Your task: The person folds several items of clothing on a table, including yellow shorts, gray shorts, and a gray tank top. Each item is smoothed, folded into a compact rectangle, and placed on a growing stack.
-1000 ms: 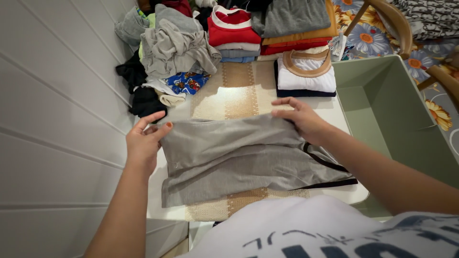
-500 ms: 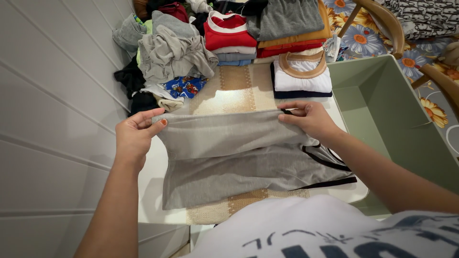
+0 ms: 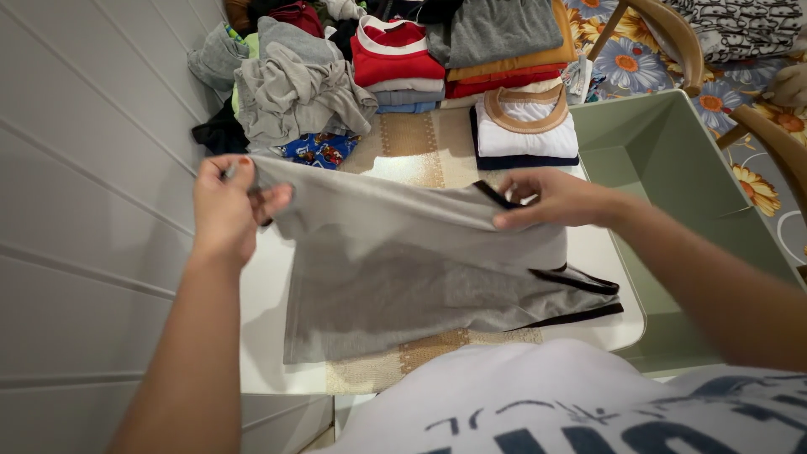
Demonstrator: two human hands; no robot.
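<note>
Grey garment [image 3: 420, 269] with black trim, half lifted off the white table [image 3: 605, 252], far edge raised, near half lying flat on a woven mat [image 3: 420, 357]. Left hand [image 3: 225, 210] pinching the raised left corner between thumb and fingers; right hand [image 3: 555, 197] pinching the fold by the black-edged opening. Likely trouble: uneven pull between the pinches, skewing the fold, or dragging the near half off the table edge. Folded stack [image 3: 525, 130] and green bin [image 3: 672, 185] close by, so snagging possible.
</note>
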